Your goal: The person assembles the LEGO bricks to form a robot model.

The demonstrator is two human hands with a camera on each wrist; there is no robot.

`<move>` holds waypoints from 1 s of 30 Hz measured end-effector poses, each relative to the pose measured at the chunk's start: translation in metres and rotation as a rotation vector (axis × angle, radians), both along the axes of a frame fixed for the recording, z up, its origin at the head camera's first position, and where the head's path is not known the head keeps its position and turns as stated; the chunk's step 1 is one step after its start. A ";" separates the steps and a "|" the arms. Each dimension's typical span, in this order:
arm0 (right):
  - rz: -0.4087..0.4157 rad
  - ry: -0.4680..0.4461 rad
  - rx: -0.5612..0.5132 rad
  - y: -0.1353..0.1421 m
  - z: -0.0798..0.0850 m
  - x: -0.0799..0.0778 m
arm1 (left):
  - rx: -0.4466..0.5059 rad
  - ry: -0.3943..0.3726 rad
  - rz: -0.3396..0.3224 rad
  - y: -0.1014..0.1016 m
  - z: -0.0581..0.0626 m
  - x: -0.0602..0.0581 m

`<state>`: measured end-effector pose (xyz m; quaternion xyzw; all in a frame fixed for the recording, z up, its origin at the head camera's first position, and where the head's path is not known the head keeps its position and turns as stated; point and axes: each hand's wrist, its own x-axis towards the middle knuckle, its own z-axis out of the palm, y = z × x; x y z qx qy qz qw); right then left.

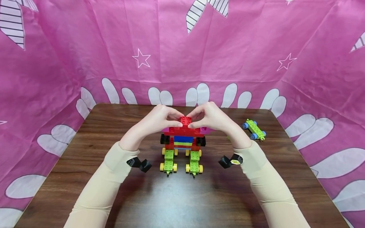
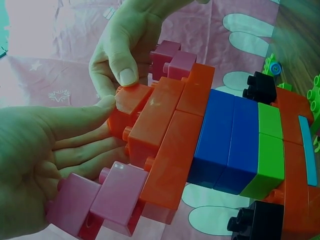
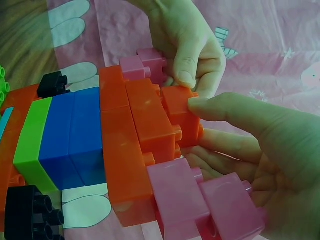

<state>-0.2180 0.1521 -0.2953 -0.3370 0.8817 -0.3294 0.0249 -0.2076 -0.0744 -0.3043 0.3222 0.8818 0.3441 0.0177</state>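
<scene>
A tall figure of toy building bricks stands in the middle of the table, with blue bricks (image 2: 215, 142) in its body and pink bricks (image 3: 180, 190) stepped at both sides near the top. Two green wheeled bases (image 1: 169, 161) with yellow wheels lie under it. At its top sits a small red brick (image 1: 185, 120). My left hand (image 1: 156, 119) pinches this brick from the left, thumb in front and fingers behind. From the other side my right hand (image 1: 212, 118) pinches the same brick. In both wrist views it rests on a wider red brick (image 2: 155, 112).
A green wheeled base (image 1: 254, 129) with blue wheels lies at the table's back right. Black bricks (image 1: 201, 141) stick out at the figure's sides. The wooden table (image 1: 85, 152) is backed by a pink patterned cloth (image 1: 176, 47).
</scene>
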 end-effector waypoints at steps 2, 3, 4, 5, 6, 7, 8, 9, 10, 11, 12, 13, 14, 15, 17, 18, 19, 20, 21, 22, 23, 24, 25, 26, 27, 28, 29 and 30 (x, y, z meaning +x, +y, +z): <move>-0.003 -0.003 0.002 -0.001 0.001 0.000 | -0.002 0.003 -0.001 0.000 0.000 0.000; -0.005 -0.004 0.003 -0.001 0.001 0.000 | -0.003 0.004 -0.002 -0.001 0.000 0.000; -0.006 -0.007 0.004 -0.001 0.001 0.000 | -0.004 0.003 -0.004 -0.001 0.000 0.000; -0.006 -0.009 0.004 -0.001 0.001 0.000 | -0.004 0.003 -0.005 -0.001 0.000 0.000; -0.006 -0.010 0.004 -0.001 0.001 0.000 | -0.004 0.002 -0.006 -0.001 0.000 0.000; -0.006 -0.008 0.005 -0.001 0.002 0.000 | -0.004 0.001 -0.007 -0.001 0.001 0.000; -0.005 -0.006 0.006 -0.001 0.002 0.000 | -0.003 0.000 -0.008 -0.001 0.001 0.000; -0.004 -0.002 0.006 -0.001 0.002 0.000 | -0.003 -0.002 -0.009 -0.001 0.001 0.000; -0.002 0.002 0.006 -0.001 0.002 0.000 | -0.002 -0.004 -0.010 -0.001 0.002 0.001; 0.000 0.009 0.006 -0.001 0.002 0.000 | -0.003 -0.003 -0.011 -0.001 0.002 0.001; 0.002 0.015 0.005 -0.001 0.001 0.000 | -0.004 -0.003 -0.013 -0.001 0.002 0.001; 0.004 0.021 0.006 -0.001 0.001 0.000 | -0.006 0.000 -0.014 -0.001 0.002 0.000; 0.007 0.028 0.006 -0.001 0.001 0.000 | -0.008 0.001 -0.015 -0.001 0.002 0.000; 0.010 0.036 0.006 -0.001 0.001 0.000 | -0.009 0.001 -0.015 -0.001 0.001 0.000; 0.014 0.045 0.006 -0.001 0.001 0.000 | -0.012 0.005 -0.014 -0.001 0.001 0.000; 0.015 0.049 0.006 -0.002 0.001 0.001 | -0.011 0.005 -0.015 -0.001 0.001 0.000; 0.016 0.052 0.007 -0.002 0.001 0.001 | -0.011 0.005 -0.013 -0.001 0.001 0.000; 0.017 0.053 0.006 -0.002 0.001 0.001 | -0.011 0.004 -0.011 -0.001 0.000 0.000; 0.017 0.053 0.006 -0.002 0.001 0.001 | -0.010 0.004 -0.009 -0.001 0.000 0.000; 0.017 0.053 0.007 -0.002 0.000 0.001 | -0.011 0.003 -0.007 -0.001 0.001 0.000; 0.017 0.051 0.006 -0.002 0.000 0.001 | -0.011 -0.002 -0.005 -0.001 0.000 0.000; 0.016 0.050 0.006 -0.002 0.000 0.001 | -0.012 -0.006 -0.001 -0.001 0.000 0.000; 0.014 0.050 0.005 -0.002 0.000 0.001 | -0.012 -0.010 0.002 -0.001 0.000 0.000; 0.012 0.048 0.004 -0.002 0.000 0.001 | -0.014 -0.013 0.005 -0.001 0.001 0.000; 0.009 0.047 0.005 -0.002 0.000 0.001 | -0.015 -0.016 0.007 -0.001 0.001 -0.001; 0.008 0.045 0.004 -0.002 0.000 0.001 | -0.017 -0.020 0.009 0.000 0.001 -0.001; 0.005 0.042 0.003 -0.002 0.001 0.002 | -0.018 -0.021 0.010 0.000 0.001 -0.001; 0.002 0.039 0.005 -0.002 0.001 0.002 | -0.020 -0.021 0.011 0.000 0.001 -0.001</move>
